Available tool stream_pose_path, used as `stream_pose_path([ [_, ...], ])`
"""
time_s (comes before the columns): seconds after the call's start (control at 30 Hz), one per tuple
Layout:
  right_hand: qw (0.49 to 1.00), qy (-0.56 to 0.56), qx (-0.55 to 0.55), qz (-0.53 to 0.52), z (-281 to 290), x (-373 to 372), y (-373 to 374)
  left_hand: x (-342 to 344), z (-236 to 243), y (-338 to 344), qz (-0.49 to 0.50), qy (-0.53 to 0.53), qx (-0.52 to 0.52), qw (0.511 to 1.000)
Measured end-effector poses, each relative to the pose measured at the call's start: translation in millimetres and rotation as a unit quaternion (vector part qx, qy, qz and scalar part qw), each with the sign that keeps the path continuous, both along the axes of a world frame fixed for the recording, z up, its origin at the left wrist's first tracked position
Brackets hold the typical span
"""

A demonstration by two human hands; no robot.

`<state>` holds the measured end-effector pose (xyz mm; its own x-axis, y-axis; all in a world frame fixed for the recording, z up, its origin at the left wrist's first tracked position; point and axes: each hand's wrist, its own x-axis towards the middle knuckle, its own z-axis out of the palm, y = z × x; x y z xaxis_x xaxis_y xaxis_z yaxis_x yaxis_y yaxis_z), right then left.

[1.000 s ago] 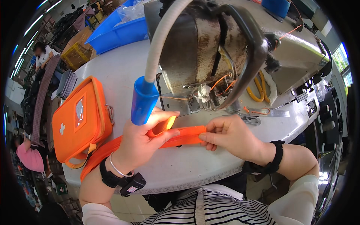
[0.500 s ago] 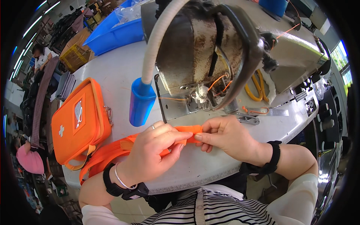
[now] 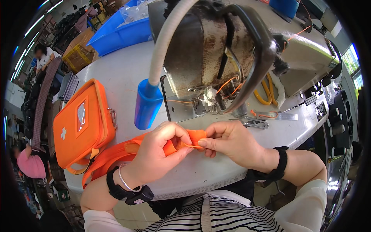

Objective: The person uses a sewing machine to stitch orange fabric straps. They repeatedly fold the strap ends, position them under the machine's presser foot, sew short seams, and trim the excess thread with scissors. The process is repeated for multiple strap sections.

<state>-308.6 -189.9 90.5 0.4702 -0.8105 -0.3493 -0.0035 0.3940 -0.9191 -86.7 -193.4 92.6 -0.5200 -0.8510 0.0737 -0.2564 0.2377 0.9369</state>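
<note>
Head view: the left hand [image 3: 164, 144] and right hand [image 3: 230, 140] both pinch a flat orange fabric strip [image 3: 197, 135] over the pale grey tabletop [image 3: 210, 168], seemingly folding its end; the next move likely calls for keeping that fold aligned. Half a second ago the left hand's fingers stretched flatter across it; now they curl. Beyond is a worn dark metal sewing machine [image 3: 212, 50].

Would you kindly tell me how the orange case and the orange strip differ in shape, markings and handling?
The orange case is broad and boxy; the orange strip is narrow and long.
The orange case bears a white cross; no cross shows on the orange strip.
The orange case lies untouched, while the left hand and right hand grip the orange strip.
Both share a bright orange colour.
</note>
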Motion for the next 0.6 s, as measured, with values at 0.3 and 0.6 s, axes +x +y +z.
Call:
stream_pose_path([
  [0.3, 1.0, -0.005, -0.011, -0.014, -7.0, 1.5, 2.1, -3.0, 0.2, -4.4, -0.013, -0.105, -0.09, 0.99],
  [0.6, 0.997, 0.073, -0.034, 0.016, -1.0, 3.2, -16.1, 3.3, -3.4, -15.2, 0.005, -0.092, 0.013, 0.996],
])
